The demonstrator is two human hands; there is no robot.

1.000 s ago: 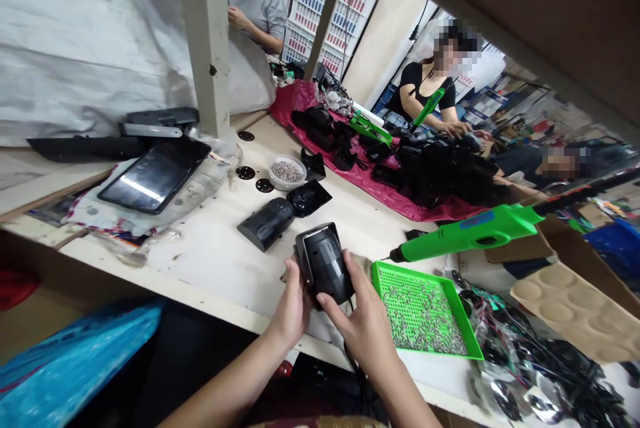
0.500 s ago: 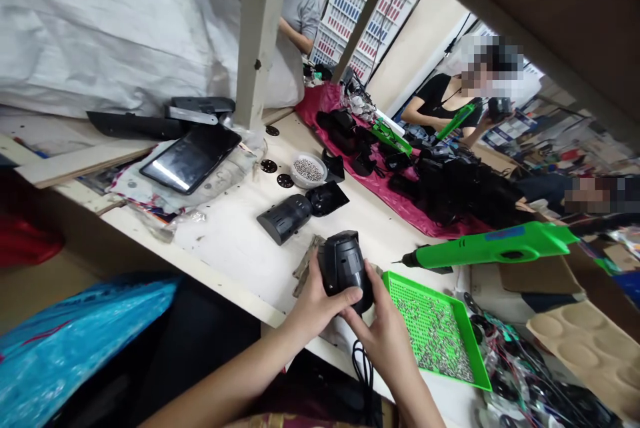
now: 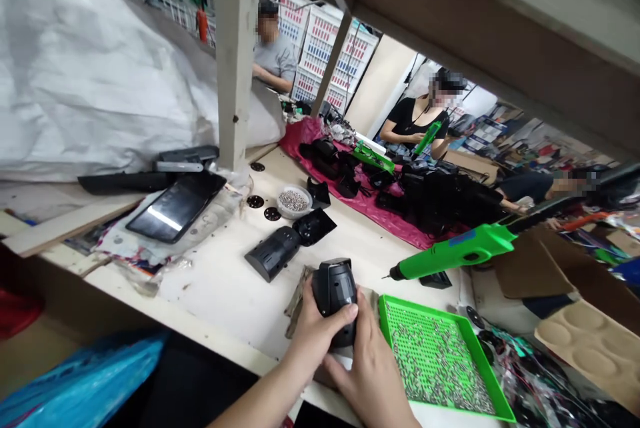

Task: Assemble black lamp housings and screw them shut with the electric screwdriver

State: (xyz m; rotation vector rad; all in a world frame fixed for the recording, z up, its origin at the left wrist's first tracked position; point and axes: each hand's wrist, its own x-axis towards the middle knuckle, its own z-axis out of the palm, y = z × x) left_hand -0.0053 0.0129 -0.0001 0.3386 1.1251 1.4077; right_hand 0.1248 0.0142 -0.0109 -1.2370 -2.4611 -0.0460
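Note:
Between both my hands is a black plastic housing [image 3: 336, 285] with a rounded, faceted shell, held over a worn cloth [image 3: 299, 311] at the bench's front edge. My left hand [image 3: 316, 328] wraps its left side, thumb across the front. My right hand [image 3: 367, 355] grips the right side and lower part, with some fingers hidden behind. To the right, a green electric screwdriver [image 3: 450, 255] hangs at a slant, its bit pointing left. Below it lies a green tray [image 3: 383, 321] of small metal screws. Two black shell pieces [image 3: 273, 253] [image 3: 316, 227] rest beyond my hands.
A white bowl [image 3: 309, 197] of small metal parts and black discs [image 3: 255, 201] stand farther back. At left lies a dark-screened tablet [image 3: 176, 207]. Black parts cover a pink sheet [image 3: 295, 138]; wires and an egg-carton-like tray [image 3: 585, 341] are at right. Co-workers sit beyond the post [image 3: 237, 61].
My view has shifted, so the bench things sit lower in the picture. The housing has turned a little in my hands, and my right hand has slid further round it.

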